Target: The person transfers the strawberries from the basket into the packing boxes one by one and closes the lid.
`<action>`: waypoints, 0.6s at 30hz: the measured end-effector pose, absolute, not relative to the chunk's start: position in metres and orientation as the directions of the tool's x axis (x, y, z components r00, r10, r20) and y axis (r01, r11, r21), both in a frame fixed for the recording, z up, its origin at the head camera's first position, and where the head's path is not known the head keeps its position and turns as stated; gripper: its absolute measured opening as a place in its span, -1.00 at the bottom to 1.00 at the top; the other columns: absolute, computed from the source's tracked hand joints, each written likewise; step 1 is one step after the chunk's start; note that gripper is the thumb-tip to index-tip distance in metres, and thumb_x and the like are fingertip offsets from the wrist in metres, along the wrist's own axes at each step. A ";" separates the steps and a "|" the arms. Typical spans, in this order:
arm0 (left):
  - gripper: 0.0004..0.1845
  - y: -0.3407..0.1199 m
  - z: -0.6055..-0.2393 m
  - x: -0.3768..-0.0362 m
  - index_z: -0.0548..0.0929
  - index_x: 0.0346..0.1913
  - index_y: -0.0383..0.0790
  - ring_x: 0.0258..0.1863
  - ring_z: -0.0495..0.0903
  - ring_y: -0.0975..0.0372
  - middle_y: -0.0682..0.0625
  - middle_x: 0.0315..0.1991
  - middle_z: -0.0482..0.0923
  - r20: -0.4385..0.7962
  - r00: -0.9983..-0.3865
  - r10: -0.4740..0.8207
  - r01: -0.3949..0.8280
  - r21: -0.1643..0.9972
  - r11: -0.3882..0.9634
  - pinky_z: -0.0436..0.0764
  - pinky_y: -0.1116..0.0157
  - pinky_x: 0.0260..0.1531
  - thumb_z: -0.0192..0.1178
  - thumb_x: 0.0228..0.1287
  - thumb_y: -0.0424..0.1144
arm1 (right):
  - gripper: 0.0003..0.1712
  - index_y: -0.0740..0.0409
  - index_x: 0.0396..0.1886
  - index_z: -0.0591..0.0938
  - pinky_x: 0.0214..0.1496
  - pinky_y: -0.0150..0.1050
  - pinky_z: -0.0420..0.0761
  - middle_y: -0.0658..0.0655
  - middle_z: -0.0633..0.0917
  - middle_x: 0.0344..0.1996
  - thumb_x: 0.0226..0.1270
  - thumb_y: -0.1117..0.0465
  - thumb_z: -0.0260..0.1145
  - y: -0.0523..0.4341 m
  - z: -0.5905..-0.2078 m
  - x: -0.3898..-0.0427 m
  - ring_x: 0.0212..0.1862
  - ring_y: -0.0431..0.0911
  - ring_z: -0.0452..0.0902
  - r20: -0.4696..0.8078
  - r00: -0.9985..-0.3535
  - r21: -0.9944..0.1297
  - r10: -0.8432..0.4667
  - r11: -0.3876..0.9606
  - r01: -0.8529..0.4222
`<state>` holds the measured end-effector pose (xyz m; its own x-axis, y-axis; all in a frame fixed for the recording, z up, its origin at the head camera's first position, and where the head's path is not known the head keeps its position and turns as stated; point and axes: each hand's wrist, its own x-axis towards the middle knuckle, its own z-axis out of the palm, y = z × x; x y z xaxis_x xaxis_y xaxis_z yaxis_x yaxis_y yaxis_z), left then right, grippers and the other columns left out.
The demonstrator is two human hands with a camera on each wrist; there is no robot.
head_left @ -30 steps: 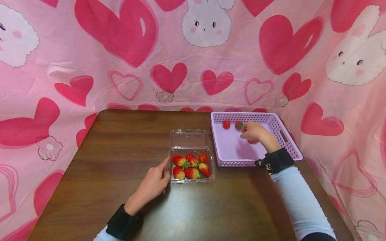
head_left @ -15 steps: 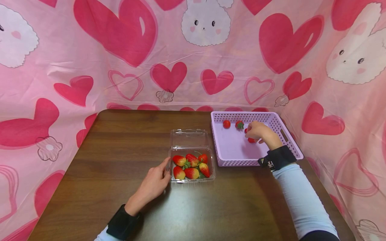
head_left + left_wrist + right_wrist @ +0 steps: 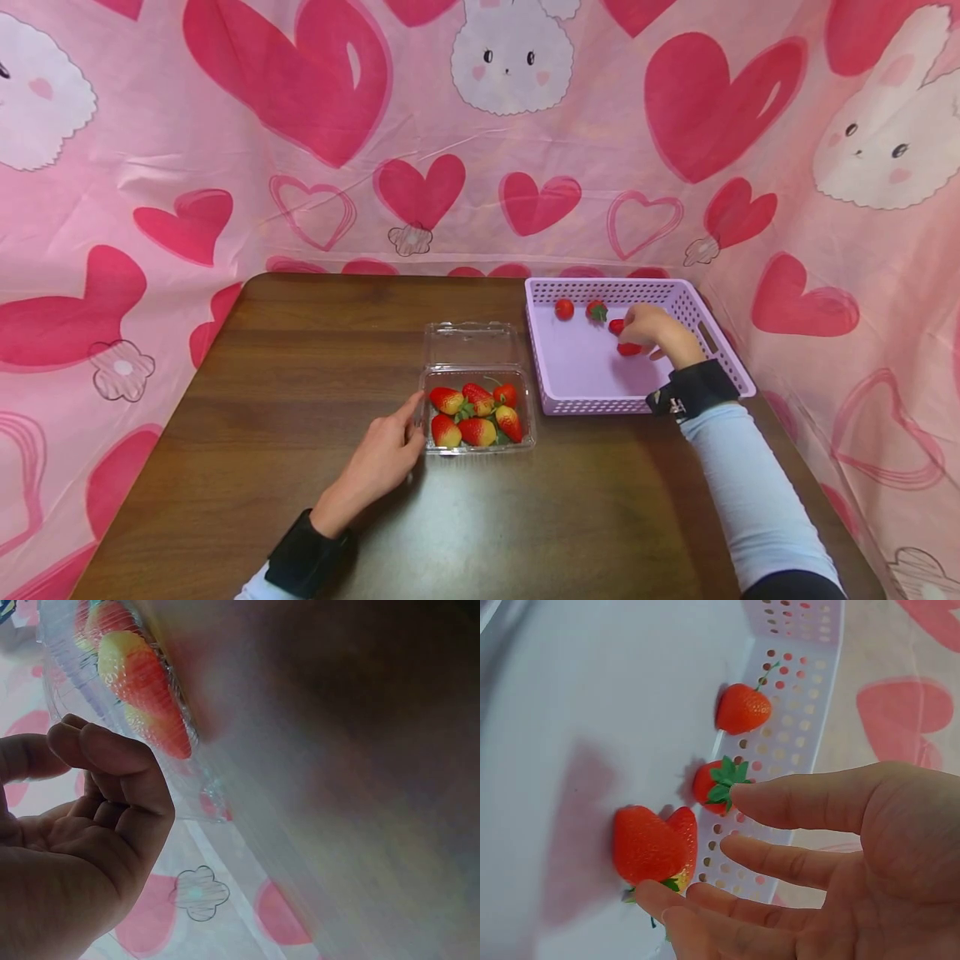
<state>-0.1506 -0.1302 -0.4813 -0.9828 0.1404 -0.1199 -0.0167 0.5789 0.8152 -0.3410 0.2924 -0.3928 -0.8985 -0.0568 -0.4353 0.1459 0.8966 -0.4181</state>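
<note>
My left hand [image 3: 382,454] rests at the left side of a clear plastic clamshell box [image 3: 424,417], its index finger touching the wall. In the left wrist view the other fingers are loosely curled beside the box. Several red and yellow strawberries [image 3: 477,431] lie in the box, and its lid [image 3: 471,343] is folded back. Inside the lilac basket [image 3: 577,406], my right hand [image 3: 802,862] hovers with fingers spread around a red strawberry [image 3: 649,846]; its fingertips are close to the leafy end. Another strawberry [image 3: 684,832] lies right behind that one, partly hidden.
Two more strawberries, one with a thin stem [image 3: 744,709] and one with green leaves [image 3: 718,784], lie along the basket's far wall. The basket stands on the brown wooden table [image 3: 330,350], right of the box. A pink heart-patterned cloth [image 3: 322,225] hangs behind.
My right hand has shifted slightly right within the basket, away from the leafy strawberry, uncovering more of the two strawberries near its fingers. The left hand and the box have stayed put.
</note>
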 end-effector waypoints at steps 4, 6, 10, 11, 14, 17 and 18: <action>-0.30 -0.131 -0.481 -0.151 0.28 0.62 -0.29 -0.71 0.45 0.16 -0.01 -0.59 0.43 -0.119 -0.983 0.139 -0.016 0.814 0.580 0.47 0.31 -0.65 0.22 0.49 -0.37 | -0.52 0.48 0.14 0.47 -0.12 0.14 0.74 0.45 0.56 0.00 0.42 0.20 0.31 0.297 -0.395 -0.344 0.03 0.39 0.59 -0.445 -0.894 -0.433 -0.054 0.887 0.163; -0.30 -0.131 -0.481 -0.151 0.28 0.62 -0.30 -0.71 0.45 0.17 0.00 -0.60 0.43 -0.117 -0.984 0.137 -0.015 0.811 0.585 0.47 0.32 -0.65 0.22 0.49 -0.37 | -0.49 0.48 0.17 0.47 -0.11 0.15 0.75 0.46 0.56 0.03 0.43 0.19 0.31 0.299 -0.397 -0.346 0.05 0.40 0.59 -0.457 -0.888 -0.437 -0.049 0.882 0.176; -0.30 -0.131 -0.480 -0.152 0.28 0.61 -0.31 -0.72 0.44 0.17 0.00 -0.60 0.43 -0.112 -0.985 0.135 -0.012 0.811 0.585 0.47 0.32 -0.66 0.22 0.48 -0.37 | -0.48 0.50 0.22 0.48 -0.13 0.14 0.76 0.48 0.55 0.06 0.44 0.19 0.30 0.301 -0.401 -0.352 0.06 0.40 0.58 -0.477 -0.878 -0.440 -0.045 0.877 0.194; -0.30 -0.131 -0.480 -0.152 0.28 0.61 -0.31 -0.72 0.44 0.17 -0.01 -0.61 0.43 -0.113 -0.984 0.134 -0.013 0.811 0.584 0.47 0.32 -0.65 0.22 0.48 -0.37 | -0.47 0.49 0.22 0.49 -0.13 0.14 0.76 0.48 0.55 0.07 0.44 0.19 0.30 0.302 -0.402 -0.354 0.06 0.40 0.58 -0.480 -0.876 -0.439 -0.042 0.876 0.198; -0.30 -0.131 -0.481 -0.152 0.28 0.61 -0.32 -0.72 0.44 0.17 -0.01 -0.61 0.42 -0.115 -0.984 0.134 -0.015 0.811 0.585 0.47 0.32 -0.65 0.23 0.48 -0.37 | -0.46 0.49 0.24 0.49 -0.13 0.13 0.76 0.47 0.57 0.07 0.43 0.18 0.31 0.302 -0.404 -0.355 0.06 0.39 0.57 -0.493 -0.869 -0.436 -0.034 0.875 0.213; -0.30 -0.131 -0.481 -0.152 0.29 0.61 -0.32 -0.72 0.43 0.17 0.00 -0.62 0.41 -0.113 -0.984 0.137 -0.010 0.806 0.592 0.47 0.33 -0.64 0.23 0.47 -0.37 | -0.44 0.49 0.25 0.50 -0.13 0.12 0.77 0.47 0.58 0.07 0.43 0.18 0.32 0.303 -0.405 -0.356 0.05 0.38 0.58 -0.508 -0.861 -0.429 -0.026 0.874 0.227; -0.30 -0.131 -0.481 -0.152 0.29 0.61 -0.32 -0.72 0.43 0.17 0.00 -0.62 0.41 -0.110 -0.984 0.139 -0.007 0.806 0.591 0.47 0.32 -0.64 0.23 0.47 -0.37 | -0.43 0.50 0.26 0.49 -0.13 0.12 0.77 0.48 0.58 0.08 0.42 0.18 0.32 0.303 -0.405 -0.356 0.05 0.38 0.58 -0.513 -0.858 -0.429 -0.025 0.874 0.230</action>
